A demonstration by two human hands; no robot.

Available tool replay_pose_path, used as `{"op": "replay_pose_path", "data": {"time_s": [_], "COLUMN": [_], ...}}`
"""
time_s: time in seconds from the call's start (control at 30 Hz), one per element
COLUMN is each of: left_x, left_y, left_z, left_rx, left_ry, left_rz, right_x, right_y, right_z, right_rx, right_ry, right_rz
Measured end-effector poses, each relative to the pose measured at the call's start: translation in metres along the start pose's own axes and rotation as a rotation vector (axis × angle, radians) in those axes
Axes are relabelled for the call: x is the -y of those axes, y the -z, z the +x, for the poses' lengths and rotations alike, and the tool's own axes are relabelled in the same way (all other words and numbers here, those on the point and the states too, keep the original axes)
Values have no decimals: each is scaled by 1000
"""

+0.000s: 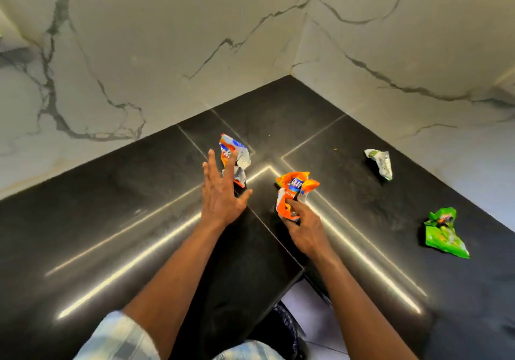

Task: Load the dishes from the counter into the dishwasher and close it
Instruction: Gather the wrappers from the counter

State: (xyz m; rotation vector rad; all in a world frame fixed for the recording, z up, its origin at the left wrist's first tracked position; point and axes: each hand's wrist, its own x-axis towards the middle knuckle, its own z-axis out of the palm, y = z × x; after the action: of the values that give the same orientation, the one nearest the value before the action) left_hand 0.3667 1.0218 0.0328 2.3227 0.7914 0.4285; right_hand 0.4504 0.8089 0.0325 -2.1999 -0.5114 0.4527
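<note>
Right hand [303, 228] clamped on orange wrapper [295, 189], fingers curled round its lower end, the rest sticking out past them. Left hand [223, 195] open, fingers spread, empty. Blue-orange wrapper [235, 159] sits just past its fingertips; contact unclear. Reads as a reach to grab it, one bag per hand. Silver wrapper [380, 163] is well right of the right-hand grip and further out on the counter [111, 220]. Green wrapper [444, 234] is further right, level with the grip. No dishes or dishwasher in view. My guess: clearing trash first, loading not started.
</note>
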Motion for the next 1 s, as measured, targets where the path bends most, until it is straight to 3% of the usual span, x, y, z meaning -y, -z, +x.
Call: {"op": "replay_pose_path", "data": {"time_s": [0.1, 0.2, 0.3, 0.37, 0.47, 0.57, 0.63, 0.7, 0.8, 1.0], "left_x": [4, 11, 2, -19, -57, -83, -98, -115, -137, -165], "left_y": [0, 2, 7, 12, 7, -8, -21, -38, -60, -107], "left_z": [42, 55, 43, 19, -25, -62, -80, -97, -113, -115], "left_rx": [153, 122, -46, -67, 98, 352, 528, 590, 447, 448], "left_ry": [-10, -111, -96, -112, -202, -398, -522, -557, -511, -408], "left_rz": [148, 168, -42, -277, -481, -483, -429, -375, -355, -497], "right_x": [0, -3, 1, 6, 9, 8, 7, 1, -11, -39], "right_y": [-6, -14, -14, -9, 6, 26, 42, 60, 84, 151], "right_z": [-10, -26, -38, -46, -66, -92, -107, -118, -133, -132], "right_rx": [-33, -85, -185, -257, -344, -382, -379, -359, -263, -63], "right_ry": [-24, -54, -125, -146, -147, -143, -132, -159, -194, -182], "right_rz": [28, 99, 318, 455, 576, 686, 750, 804, 796, 706]}}
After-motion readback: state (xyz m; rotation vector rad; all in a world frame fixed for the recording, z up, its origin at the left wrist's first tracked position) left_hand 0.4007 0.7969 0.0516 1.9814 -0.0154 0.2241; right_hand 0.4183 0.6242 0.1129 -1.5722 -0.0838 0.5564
